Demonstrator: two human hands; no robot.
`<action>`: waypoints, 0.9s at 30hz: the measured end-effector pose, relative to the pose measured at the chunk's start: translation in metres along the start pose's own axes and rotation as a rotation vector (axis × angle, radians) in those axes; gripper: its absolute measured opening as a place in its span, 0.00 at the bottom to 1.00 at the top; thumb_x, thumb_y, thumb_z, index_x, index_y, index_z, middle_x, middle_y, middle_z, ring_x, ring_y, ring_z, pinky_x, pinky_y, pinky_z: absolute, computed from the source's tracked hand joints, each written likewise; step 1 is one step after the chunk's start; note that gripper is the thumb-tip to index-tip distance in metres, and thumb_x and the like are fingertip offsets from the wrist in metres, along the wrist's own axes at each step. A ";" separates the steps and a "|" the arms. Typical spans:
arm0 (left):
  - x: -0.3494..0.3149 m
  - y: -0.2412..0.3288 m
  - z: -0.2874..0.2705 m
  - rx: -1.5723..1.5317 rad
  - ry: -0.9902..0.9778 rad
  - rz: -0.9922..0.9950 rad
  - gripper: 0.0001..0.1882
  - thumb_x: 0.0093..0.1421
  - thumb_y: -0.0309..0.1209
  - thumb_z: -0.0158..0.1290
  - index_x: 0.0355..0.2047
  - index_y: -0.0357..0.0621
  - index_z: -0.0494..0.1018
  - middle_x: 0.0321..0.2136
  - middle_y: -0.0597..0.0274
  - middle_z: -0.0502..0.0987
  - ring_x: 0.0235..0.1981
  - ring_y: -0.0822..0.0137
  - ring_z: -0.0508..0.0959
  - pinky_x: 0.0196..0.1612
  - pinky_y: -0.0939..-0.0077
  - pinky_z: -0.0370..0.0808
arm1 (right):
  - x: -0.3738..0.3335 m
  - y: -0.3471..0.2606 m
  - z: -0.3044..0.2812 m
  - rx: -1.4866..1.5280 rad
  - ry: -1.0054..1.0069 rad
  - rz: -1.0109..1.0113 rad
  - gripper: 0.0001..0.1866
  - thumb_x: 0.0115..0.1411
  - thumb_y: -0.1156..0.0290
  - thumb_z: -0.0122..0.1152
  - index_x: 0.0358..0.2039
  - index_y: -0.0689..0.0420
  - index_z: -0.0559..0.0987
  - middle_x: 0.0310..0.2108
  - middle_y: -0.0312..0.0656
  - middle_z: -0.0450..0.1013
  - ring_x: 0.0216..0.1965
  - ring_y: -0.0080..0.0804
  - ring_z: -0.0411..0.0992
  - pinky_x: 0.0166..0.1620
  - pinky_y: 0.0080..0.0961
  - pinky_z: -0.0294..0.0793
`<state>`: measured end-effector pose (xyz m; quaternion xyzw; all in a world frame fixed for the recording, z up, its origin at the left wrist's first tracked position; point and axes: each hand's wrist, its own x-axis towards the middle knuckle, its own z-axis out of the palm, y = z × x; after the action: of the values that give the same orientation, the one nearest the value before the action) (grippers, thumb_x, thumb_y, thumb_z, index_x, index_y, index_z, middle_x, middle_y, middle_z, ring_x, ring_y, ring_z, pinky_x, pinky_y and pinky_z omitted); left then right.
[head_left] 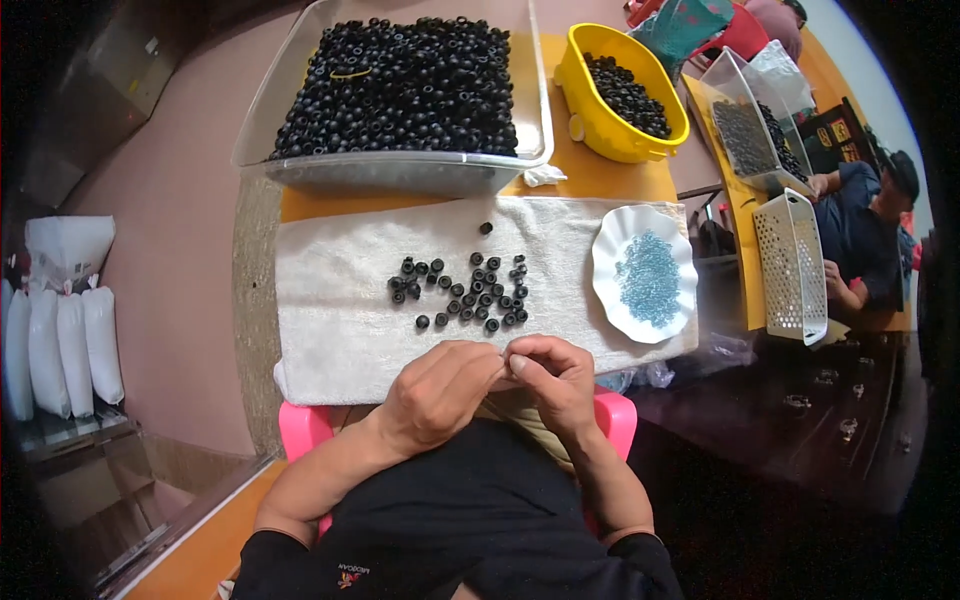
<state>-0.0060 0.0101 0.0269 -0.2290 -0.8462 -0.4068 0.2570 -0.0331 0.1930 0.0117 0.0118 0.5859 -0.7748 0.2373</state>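
Observation:
My left hand (440, 388) and my right hand (556, 382) meet at the near edge of a white towel (325, 300), fingertips pinched together. Whatever sits between the fingers is hidden or too small to name. Just beyond them, several small black ring-shaped caps (484, 298) lie scattered on the towel, with a lone cap (486, 228) farther off. To the right, a white scalloped plate (606, 275) bears a heap of tiny clear bluish pieces (648, 280).
Behind the towel stands a clear plastic bin (400, 172) full of black caps, beside a yellow tub (625, 150) holding more. At right, another person (865, 220) sits by a white perforated basket (792, 265). White sacks (70, 345) stand at far left.

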 end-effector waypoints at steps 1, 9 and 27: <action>0.004 0.003 -0.004 0.036 -0.021 -0.007 0.11 0.50 0.18 0.60 0.34 0.36 0.73 0.30 0.54 0.78 0.30 0.57 0.80 0.33 0.70 0.79 | 0.000 -0.001 0.000 0.003 0.007 -0.009 0.07 0.59 0.80 0.60 0.39 0.66 0.79 0.36 0.43 0.77 0.35 0.23 0.75 0.40 0.19 0.75; 0.044 0.019 -0.027 0.132 -0.352 0.043 0.07 0.52 0.22 0.55 0.32 0.39 0.72 0.28 0.57 0.75 0.27 0.59 0.78 0.30 0.69 0.77 | 0.003 -0.004 -0.013 -0.049 -0.032 -0.030 0.13 0.66 0.70 0.55 0.46 0.66 0.75 0.39 0.42 0.74 0.41 0.30 0.76 0.48 0.25 0.76; 0.056 0.023 -0.018 0.109 -0.565 -0.001 0.05 0.53 0.24 0.58 0.30 0.41 0.73 0.29 0.59 0.76 0.29 0.59 0.79 0.31 0.69 0.77 | 0.003 0.001 -0.024 0.233 -0.182 -0.038 0.07 0.58 0.79 0.63 0.37 0.67 0.79 0.36 0.41 0.77 0.38 0.26 0.76 0.45 0.24 0.77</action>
<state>-0.0307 0.0183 0.0843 -0.3187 -0.9050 -0.2810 0.0227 -0.0417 0.2139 0.0025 -0.0422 0.4682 -0.8398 0.2715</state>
